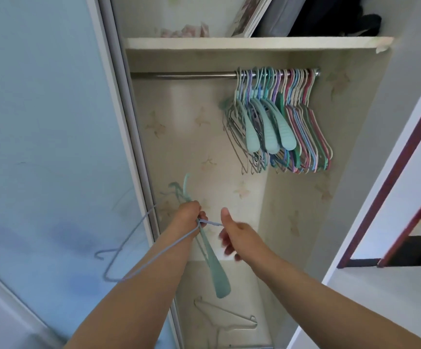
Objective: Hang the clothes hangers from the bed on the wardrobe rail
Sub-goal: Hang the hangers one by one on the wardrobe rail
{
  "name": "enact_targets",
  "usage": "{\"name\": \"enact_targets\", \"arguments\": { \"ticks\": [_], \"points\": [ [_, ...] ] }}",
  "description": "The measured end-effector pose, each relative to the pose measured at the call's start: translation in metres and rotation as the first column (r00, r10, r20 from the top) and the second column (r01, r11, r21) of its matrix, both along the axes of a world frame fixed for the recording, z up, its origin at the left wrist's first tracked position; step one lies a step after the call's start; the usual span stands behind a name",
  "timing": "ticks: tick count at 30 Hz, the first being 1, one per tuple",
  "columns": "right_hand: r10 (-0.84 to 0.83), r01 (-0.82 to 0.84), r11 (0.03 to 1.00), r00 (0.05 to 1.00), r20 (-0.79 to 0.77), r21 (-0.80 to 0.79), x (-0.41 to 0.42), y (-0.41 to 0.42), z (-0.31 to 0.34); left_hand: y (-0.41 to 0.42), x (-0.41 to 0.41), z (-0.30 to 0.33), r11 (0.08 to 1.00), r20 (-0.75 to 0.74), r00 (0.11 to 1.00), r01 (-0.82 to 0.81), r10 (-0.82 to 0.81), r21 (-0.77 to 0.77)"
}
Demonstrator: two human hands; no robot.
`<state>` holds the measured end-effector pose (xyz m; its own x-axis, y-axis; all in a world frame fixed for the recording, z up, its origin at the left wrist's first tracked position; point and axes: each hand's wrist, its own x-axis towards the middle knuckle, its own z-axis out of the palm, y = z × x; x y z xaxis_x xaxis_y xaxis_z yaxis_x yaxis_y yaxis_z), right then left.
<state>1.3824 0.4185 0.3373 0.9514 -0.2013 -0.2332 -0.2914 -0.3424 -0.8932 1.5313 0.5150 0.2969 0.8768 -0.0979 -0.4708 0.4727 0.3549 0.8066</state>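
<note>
Left hand [189,215] grips a hanger bunch [212,268] at lower centre; right hand [237,238] hovers beside it, fingers relaxed, holding nothing. Risk: interlocked hooks may snag during separation, dropping hangers before reaching the rail [184,76].

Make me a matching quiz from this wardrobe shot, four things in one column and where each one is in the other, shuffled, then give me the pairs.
Things
1. teal wide-shouldered hanger
2. bunch of coloured hangers
3. white wire hanger
4. framed picture

Places
A. lying low inside the wardrobe
B. on the top shelf
C. gripped in the left hand
D. hooked on the right end of the rail

Pairs: 1-C, 2-D, 3-A, 4-B
</note>
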Motion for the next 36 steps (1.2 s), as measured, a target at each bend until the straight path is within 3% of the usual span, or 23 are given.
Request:
{"name": "enact_targets", "arguments": {
  "ticks": [2,4,7,10,12,14,17,21,24,26,28,31,33,36],
  "points": [
    [0.335,-0.237,0.913,0.900,-0.278,0.332,-0.014,0.007,0.009,-0.004,-0.006,-0.009,0.975,0.075,0.997,-0.027,0.010,0.223],
    [0.533,-0.283,0.745,0.798,-0.283,0.605,-0.025,0.012,0.009,-0.007,-0.010,-0.019,0.932,0.103,0.995,-0.036,-0.001,0.362],
    [0.473,-0.068,0.494,0.858,-0.202,0.867,-0.037,0.009,0.009,-0.003,-0.005,-0.041,0.900,0.125,0.991,-0.018,-0.041,0.436],
    [0.302,0.110,0.255,0.935,-0.187,0.961,-0.040,-0.005,0.009,-0.002,0.013,-0.070,0.863,0.119,0.991,-0.016,-0.052,0.505],
    [0.184,0.212,0.183,0.952,-0.245,0.960,-0.038,-0.014,0.011,-0.003,-0.004,-0.054,0.873,0.197,0.980,-0.064,-0.038,0.483],
    [0.055,0.283,0.276,0.949,-0.309,0.919,-0.031,-0.024,0.011,-0.003,-0.016,-0.049,0.860,0.191,0.977,-0.015,-0.096,0.509],
    [-0.090,0.270,0.514,0.961,-0.261,0.814,-0.022,-0.036,0.011,0.006,-0.032,-0.048,0.784,0.134,0.973,0.068,-0.190,0.617],
    [-0.152,0.213,0.845,0.975,-0.163,0.490,-0.012,-0.050,0.006,0.026,-0.044,-0.050,0.598,0.120,0.918,0.143,-0.378,0.789],
    [-0.100,0.122,0.963,0.990,-0.100,0.241,-0.001,-0.049,0.008,0.035,-0.042,-0.053,0.438,0.107,0.861,0.142,-0.497,0.888],
    [-0.062,0.072,0.992,0.993,-0.099,0.102,0.009,-0.045,0.009,0.039,-0.043,-0.055,0.350,0.057,0.822,0.177,-0.566,0.920],
    [-0.045,0.051,0.997,0.993,-0.106,0.061,0.020,-0.040,0.008,0.045,-0.043,-0.058,0.262,0.029,0.781,0.174,-0.624,0.949],
    [-0.070,0.118,0.952,0.982,-0.173,0.282,0.037,-0.034,0.001,0.059,-0.051,-0.060,0.114,-0.005,0.734,0.111,-0.679,0.987],
    [-0.064,0.201,0.840,0.959,-0.276,0.504,0.048,-0.031,-0.008,0.069,-0.054,-0.064,0.013,-0.054,0.711,0.088,-0.701,0.996],
    [-0.050,0.295,0.672,0.933,-0.356,0.679,0.058,-0.029,-0.023,0.078,-0.050,-0.071,-0.021,-0.209,0.693,0.269,-0.690,0.963]
  ]
}}
